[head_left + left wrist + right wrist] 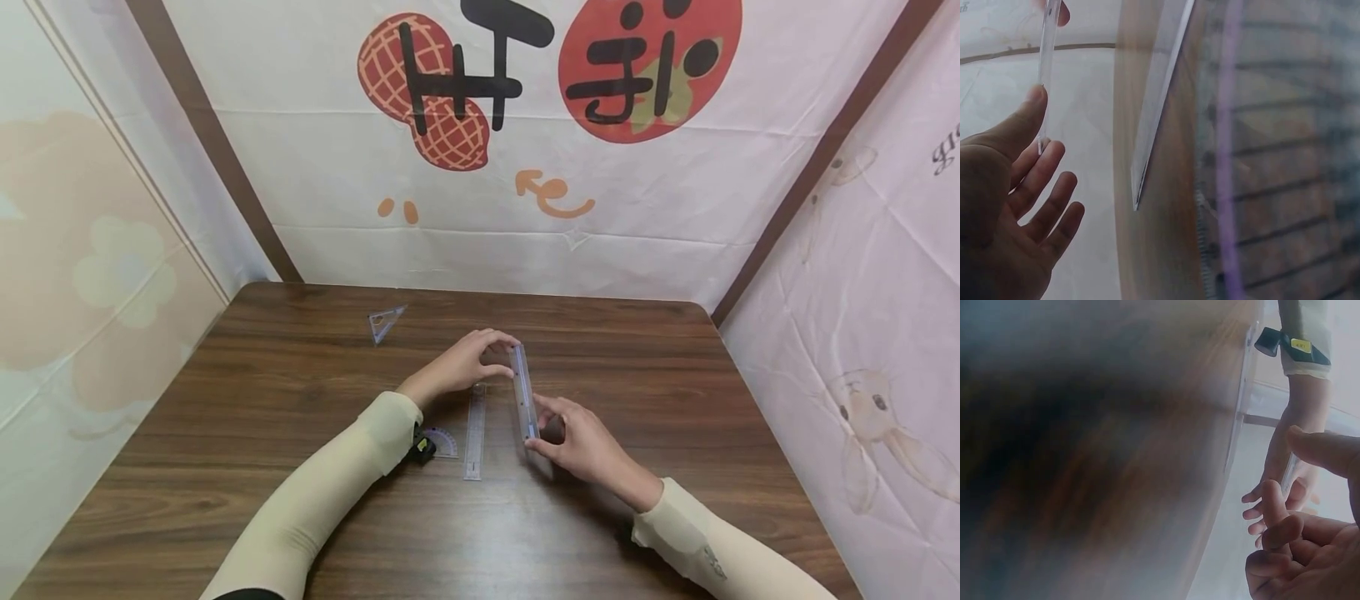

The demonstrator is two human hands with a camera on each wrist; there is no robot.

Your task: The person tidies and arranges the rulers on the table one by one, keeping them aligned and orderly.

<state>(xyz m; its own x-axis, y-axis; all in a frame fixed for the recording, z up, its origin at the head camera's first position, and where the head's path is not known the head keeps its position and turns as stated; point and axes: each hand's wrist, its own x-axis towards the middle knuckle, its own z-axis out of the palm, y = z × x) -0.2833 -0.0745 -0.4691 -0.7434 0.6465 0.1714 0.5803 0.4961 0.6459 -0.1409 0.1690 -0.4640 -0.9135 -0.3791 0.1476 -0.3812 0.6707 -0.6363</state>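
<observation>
A clear plastic drafting piece with bluish edges (pixel 523 392), long and narrow from this angle, is held up between both hands in the head view. My left hand (pixel 476 358) pinches its far end between thumb and fingers. At the near end, my right hand (pixel 585 437) grips it between thumb and forefinger. Seen edge-on in the left wrist view, the drafting piece (pixel 1049 56) is a thin strip. Just left of it on the table lies a clear ruler (pixel 474 437). A small protractor (pixel 441 442) sits beside the left wrist, partly hidden by the wrist camera.
A clear set square (pixel 385 325) lies on the brown wooden table (pixel 637 358) toward the back left. Printed fabric walls (pixel 637 258) rise behind the table and along both sides. A black wrist camera (pixel 423 448) is strapped to the left wrist.
</observation>
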